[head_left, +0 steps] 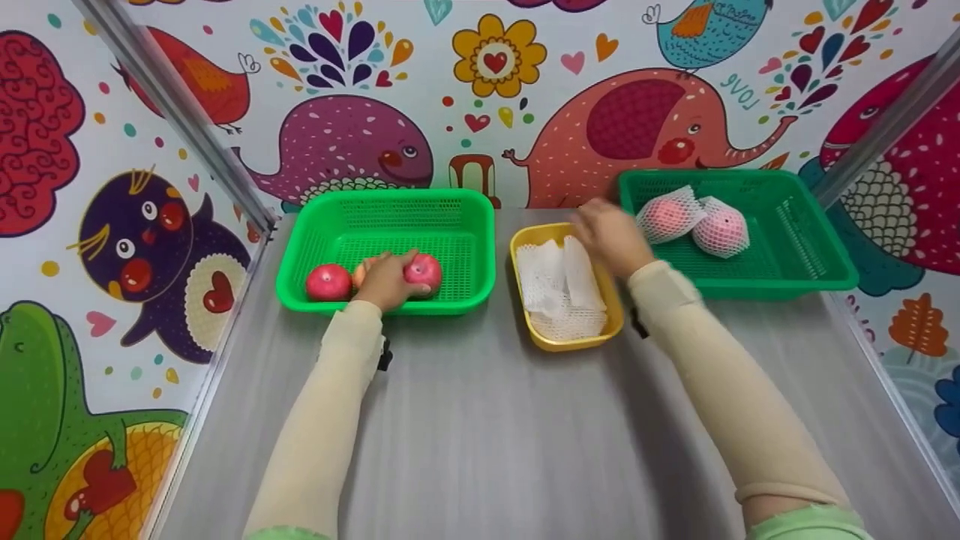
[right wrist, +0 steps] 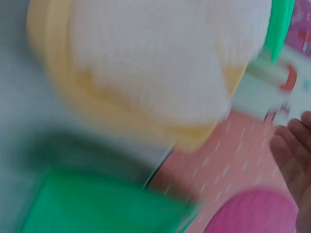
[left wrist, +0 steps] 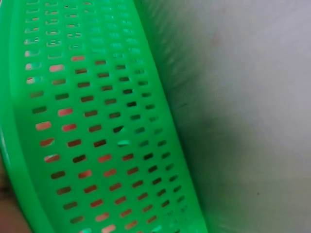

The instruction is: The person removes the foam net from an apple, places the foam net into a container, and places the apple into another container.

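Note:
In the head view, my left hand reaches into the light green basket, its thumb and index finger around a red apple. Another red apple lies to its left, and a paler fruit is partly hidden behind the fingers. My right hand, blurred, hovers by the right rim of a yellow basket of white foam net sleeves. The right wrist view shows the fingers extended, with nothing held. From the left wrist, the basket's slotted wall hides most of the hand.
A darker green basket stands at the right, holding two net-wrapped fruits. All three baskets rest on a grey table. Patterned panels with metal posts enclose its back and sides.

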`<action>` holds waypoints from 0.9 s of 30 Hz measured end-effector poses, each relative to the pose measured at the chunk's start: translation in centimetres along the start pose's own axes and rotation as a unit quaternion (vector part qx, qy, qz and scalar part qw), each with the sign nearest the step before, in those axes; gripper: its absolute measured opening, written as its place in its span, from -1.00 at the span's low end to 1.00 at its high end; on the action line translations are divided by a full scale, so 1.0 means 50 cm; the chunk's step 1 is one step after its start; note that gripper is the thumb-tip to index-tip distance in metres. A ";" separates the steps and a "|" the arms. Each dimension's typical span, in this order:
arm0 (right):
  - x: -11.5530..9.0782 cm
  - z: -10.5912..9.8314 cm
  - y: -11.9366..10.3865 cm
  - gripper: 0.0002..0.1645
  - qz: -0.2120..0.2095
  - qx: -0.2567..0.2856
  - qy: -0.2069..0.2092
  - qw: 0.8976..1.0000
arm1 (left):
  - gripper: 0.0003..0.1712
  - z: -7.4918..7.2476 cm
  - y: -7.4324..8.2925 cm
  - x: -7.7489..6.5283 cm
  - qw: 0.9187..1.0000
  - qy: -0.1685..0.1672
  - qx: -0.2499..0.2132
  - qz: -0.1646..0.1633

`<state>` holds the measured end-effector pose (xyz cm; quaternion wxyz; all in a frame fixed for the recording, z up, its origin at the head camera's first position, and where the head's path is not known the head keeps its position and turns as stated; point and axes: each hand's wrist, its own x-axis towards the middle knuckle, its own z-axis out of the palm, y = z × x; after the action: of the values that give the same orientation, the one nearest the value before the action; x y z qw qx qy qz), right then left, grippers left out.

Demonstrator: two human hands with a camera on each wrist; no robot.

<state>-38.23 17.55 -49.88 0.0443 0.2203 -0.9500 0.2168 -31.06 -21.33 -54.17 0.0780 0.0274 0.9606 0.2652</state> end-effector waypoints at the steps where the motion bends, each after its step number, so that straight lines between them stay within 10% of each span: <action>1: 0.007 -0.017 0.026 -0.61 0.009 -0.008 0.029 1.000 | -0.06 0.001 0.000 0.001 1.000 0.002 0.001 0.000; 6: 0.012 -0.086 0.161 -0.70 0.079 -0.034 0.085 0.993 | -0.06 0.008 0.000 0.004 1.000 0.006 0.000 -0.002; 13: -0.002 -0.105 0.285 -0.25 0.080 -0.088 -0.044 0.992 | -0.07 0.006 0.007 0.004 1.000 0.013 0.004 -0.002; 18: -0.012 -0.095 0.323 0.01 0.107 -0.069 -0.107 0.986 | -0.07 0.011 0.015 0.008 1.000 0.012 0.013 0.001; 27: 0.019 -0.070 0.335 -0.05 0.087 -0.062 -0.104 0.989 | -0.07 0.012 0.003 0.011 1.000 0.017 0.024 -0.009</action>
<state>-46.48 32.24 -53.14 -0.0601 0.1548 -0.9766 0.1364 -31.48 -20.85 -54.66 0.0637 0.0161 0.9681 0.2417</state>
